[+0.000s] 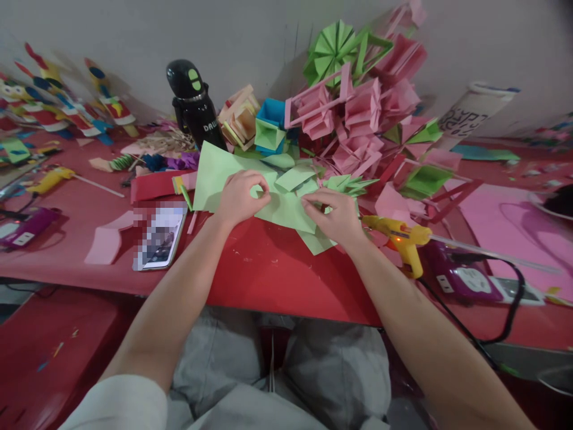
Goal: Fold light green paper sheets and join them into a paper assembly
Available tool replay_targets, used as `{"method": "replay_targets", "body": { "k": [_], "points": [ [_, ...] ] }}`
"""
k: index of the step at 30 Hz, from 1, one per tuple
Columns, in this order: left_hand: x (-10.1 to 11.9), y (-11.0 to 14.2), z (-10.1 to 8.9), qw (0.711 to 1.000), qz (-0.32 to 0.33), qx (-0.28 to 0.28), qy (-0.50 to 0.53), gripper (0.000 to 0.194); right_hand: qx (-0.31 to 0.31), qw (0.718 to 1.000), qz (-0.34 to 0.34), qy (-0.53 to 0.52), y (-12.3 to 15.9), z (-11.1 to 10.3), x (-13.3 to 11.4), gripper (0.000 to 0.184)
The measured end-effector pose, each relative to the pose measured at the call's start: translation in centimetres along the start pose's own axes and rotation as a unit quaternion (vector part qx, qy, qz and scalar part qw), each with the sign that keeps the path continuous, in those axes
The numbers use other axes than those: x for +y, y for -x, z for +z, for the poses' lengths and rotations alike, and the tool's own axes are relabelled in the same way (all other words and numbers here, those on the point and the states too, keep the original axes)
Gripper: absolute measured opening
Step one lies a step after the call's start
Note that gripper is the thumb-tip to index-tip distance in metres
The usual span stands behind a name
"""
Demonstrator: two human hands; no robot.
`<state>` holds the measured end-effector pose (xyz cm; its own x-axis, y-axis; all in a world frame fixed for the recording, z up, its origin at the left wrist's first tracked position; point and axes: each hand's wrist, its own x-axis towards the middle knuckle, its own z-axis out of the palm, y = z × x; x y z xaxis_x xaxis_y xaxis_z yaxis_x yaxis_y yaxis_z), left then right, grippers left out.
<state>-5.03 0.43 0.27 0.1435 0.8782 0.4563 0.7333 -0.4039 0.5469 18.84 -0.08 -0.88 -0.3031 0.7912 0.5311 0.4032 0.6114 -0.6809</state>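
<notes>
A large light green sheet of paper (210,182) lies over the red table in front of me, with smaller green pieces, one a folded strip (295,177), on top of it. My left hand (244,196) is closed over the sheet, thumb and forefinger meeting in a ring on the paper. At the right part of the same sheet, my right hand (335,214) pinches the green paper between thumb and fingertips. Another green piece (317,241) pokes out beneath, toward the table edge. Just right of my right hand rests a yellow glue gun (405,236) with a lit orange light.
Pink and green folded paper shapes (362,107) pile up behind my hands, beside a black bottle (197,110). A phone (162,236) lies left of my left forearm. Purple power strips (465,278) with cables sit at right and far left. Another glue gun (51,179) lies left.
</notes>
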Motion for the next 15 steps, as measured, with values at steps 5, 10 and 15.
{"method": "replay_targets", "body": {
  "k": [5, 10, 15],
  "points": [
    [-0.5, -0.1, -0.2, 0.999, -0.020, 0.002, -0.033, 0.005, 0.014, 1.000, 0.003, -0.005, 0.0, -0.2, 0.0, 0.017],
    [-1.0, -0.3, -0.4, 0.998, -0.025, 0.008, -0.054, 0.007, 0.020, 1.000, 0.004, 0.001, -0.1, -0.4, -0.3, 0.016],
    [-1.8, -0.3, -0.4, 0.997, -0.063, 0.049, -0.003, 0.004, 0.089, 0.995, 0.050, -0.006, -0.4, -0.7, -0.1, 0.014]
  ]
}}
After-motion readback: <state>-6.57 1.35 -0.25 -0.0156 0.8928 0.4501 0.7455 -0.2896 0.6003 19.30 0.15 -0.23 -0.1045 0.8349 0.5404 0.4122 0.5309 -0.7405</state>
